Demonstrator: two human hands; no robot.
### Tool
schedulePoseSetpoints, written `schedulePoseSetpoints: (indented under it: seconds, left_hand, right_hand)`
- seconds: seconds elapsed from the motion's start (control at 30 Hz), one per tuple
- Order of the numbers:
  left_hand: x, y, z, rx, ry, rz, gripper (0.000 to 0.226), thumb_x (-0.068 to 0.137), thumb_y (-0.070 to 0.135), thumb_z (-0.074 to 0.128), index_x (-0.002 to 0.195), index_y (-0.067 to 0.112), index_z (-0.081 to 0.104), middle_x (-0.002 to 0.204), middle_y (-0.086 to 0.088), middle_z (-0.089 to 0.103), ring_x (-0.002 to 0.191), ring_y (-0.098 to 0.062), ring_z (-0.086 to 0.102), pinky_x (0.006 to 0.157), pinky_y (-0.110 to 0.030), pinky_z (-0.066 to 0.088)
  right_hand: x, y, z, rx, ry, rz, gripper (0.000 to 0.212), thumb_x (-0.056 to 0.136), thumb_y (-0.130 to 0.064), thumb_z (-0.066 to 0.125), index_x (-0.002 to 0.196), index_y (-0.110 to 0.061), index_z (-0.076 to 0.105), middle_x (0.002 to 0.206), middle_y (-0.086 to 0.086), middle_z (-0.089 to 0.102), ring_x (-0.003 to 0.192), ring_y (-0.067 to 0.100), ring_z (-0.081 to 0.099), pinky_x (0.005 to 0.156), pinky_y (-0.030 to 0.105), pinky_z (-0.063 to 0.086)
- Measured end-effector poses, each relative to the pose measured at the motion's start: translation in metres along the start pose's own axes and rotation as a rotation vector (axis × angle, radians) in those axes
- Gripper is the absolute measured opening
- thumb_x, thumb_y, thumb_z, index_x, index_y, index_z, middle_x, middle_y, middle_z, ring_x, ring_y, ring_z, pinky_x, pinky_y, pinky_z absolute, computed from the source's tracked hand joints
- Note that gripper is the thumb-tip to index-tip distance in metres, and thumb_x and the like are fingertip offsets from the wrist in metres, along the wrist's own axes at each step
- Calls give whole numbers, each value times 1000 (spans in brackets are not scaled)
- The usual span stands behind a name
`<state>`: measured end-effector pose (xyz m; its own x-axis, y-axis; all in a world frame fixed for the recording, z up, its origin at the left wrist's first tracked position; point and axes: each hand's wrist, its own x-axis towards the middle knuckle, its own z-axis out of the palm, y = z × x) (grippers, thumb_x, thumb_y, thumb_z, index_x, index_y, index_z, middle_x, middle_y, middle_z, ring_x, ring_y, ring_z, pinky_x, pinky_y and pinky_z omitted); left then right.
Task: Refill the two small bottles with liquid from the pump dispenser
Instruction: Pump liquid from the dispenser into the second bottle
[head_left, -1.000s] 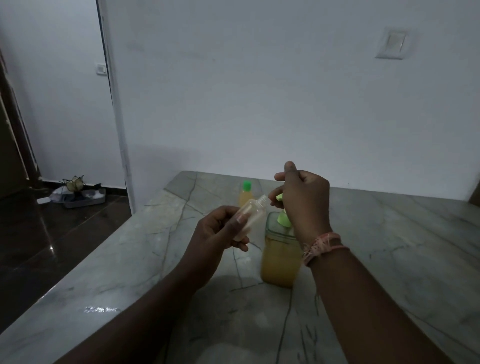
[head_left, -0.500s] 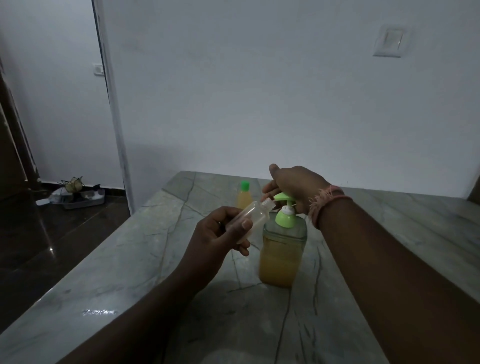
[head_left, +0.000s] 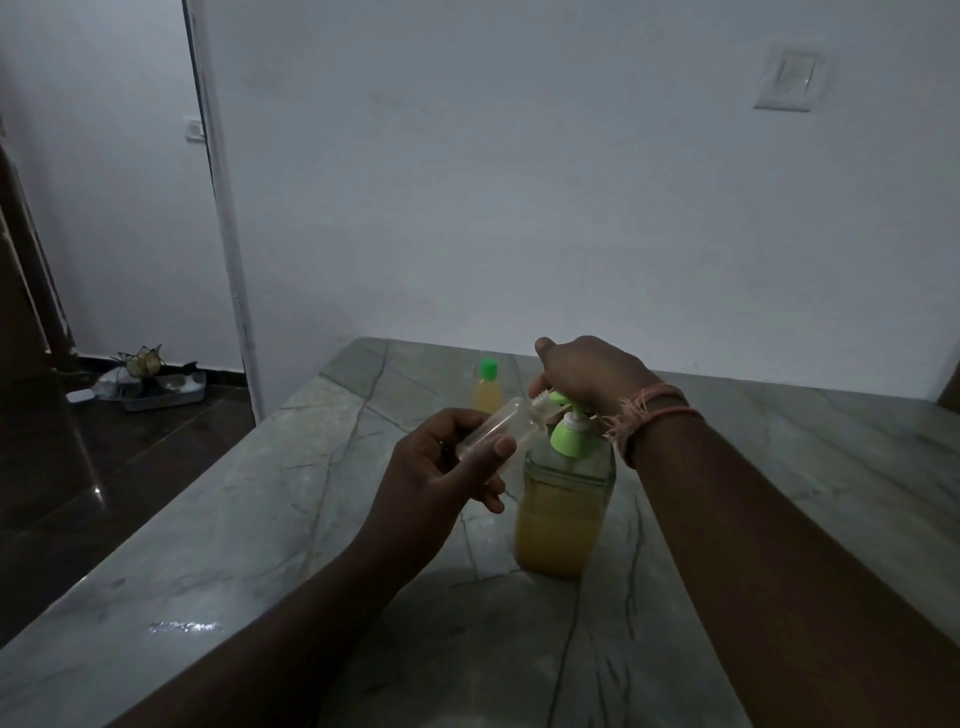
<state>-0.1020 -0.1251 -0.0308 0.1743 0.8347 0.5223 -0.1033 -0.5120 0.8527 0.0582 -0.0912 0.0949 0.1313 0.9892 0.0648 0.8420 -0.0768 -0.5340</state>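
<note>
My left hand (head_left: 436, 467) has its grip wrapped round an uncapped clear small bottle (head_left: 498, 428), thumb across the near side and fingers curled underneath. The bottle is tilted, its threaded mouth pointing up and right until it meets the green spout of the pump dispenser (head_left: 563, 493). I cannot see any liquid inside it.

My right hand (head_left: 587, 376) lies over the top of the pump head, fingers curled down around it; its grip is closed on the pump, with a pink thread band (head_left: 649, 410) round the wrist.

The dispenser stands upright on the grey veined table (head_left: 260, 519), a little right of centre, roughly two-thirds full of yellow-orange liquid. Beyond it, slightly left and farther away, stands the second small bottle (head_left: 487, 387), upright, green cap on, yellow liquid inside.

Behind the table is a white wall with a switch plate (head_left: 787, 78) at upper right. To the far left, on the dark floor, sits a tray (head_left: 156, 392) of odds and ends.
</note>
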Motion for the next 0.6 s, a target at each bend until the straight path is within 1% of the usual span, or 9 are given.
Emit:
schedulePoseSetpoints:
  seconds: [0.07,0.17,0.2,0.27,0.33,0.37,0.4,0.5,0.6]
  left_hand:
    - [1,-1,1,0,3,1,39,81,46,72,108,18,67,91,-1,70,71,-21,70,59,-29,58]
    - [0,-2,0,-26,21,-4,39,81,44,75,107,17,67,92,-2,69,71,-21,69,59,-31,58]
    - [0,-1,0,-28,21,-2,38,81,42,76,107,16,67,92,-2,69,71,-21,69,59,-30,58]
    - [-1,-1,0,-26,10,1,36,83,39,79,108,16,67,93,-2,69,71,-20,68,58,-29,57]
    - [-2,0,0,-40,12,-3,37,82,40,78,108,16,67,93,-2,69,72,-21,69,59,-29,58]
    - [-2,0,-1,-54,18,-8,38,80,42,77,107,17,67,92,-2,70,72,-22,69,59,-30,58]
    - [-2,1,-1,-69,24,-12,39,79,43,76,107,17,68,92,-3,70,72,-23,69,59,-31,58]
    - [0,0,-2,-93,20,-5,36,78,42,78,105,20,69,92,-6,70,73,-24,70,61,-33,60]
    - [1,-3,-1,-89,0,-1,38,79,39,78,108,18,68,95,-6,71,75,-25,71,62,-35,61]
  right_hand:
    - [0,1,5,-42,-2,-7,42,102,-16,23,129,-5,53,129,20,52,115,33,50,90,33,41]
    - [-4,2,8,-101,-26,-8,41,102,-17,25,126,-2,55,129,20,54,117,33,51,94,35,41]
    - [-4,1,8,-118,-43,-14,39,102,-15,27,125,0,55,127,21,55,115,35,53,91,36,43]
    - [-5,-2,5,-182,-58,-27,37,102,-14,29,122,2,56,125,19,58,107,33,56,80,32,44]
    - [-4,-5,1,-213,-54,-36,41,103,-22,26,115,-1,58,125,16,58,101,29,55,73,27,37]
    - [-2,-5,-1,-212,-44,-39,43,103,-26,23,114,-2,58,127,16,57,103,29,55,76,28,35]
    - [0,-5,0,-194,-39,-42,45,103,-26,21,120,-2,55,130,16,55,109,29,53,81,29,35]
    - [4,-1,5,-145,-37,-32,43,102,-15,20,134,-2,46,135,19,50,119,33,49,95,34,39]
    - [3,2,8,-130,-12,-15,42,101,-11,22,135,-2,44,134,19,50,118,33,49,93,35,41]
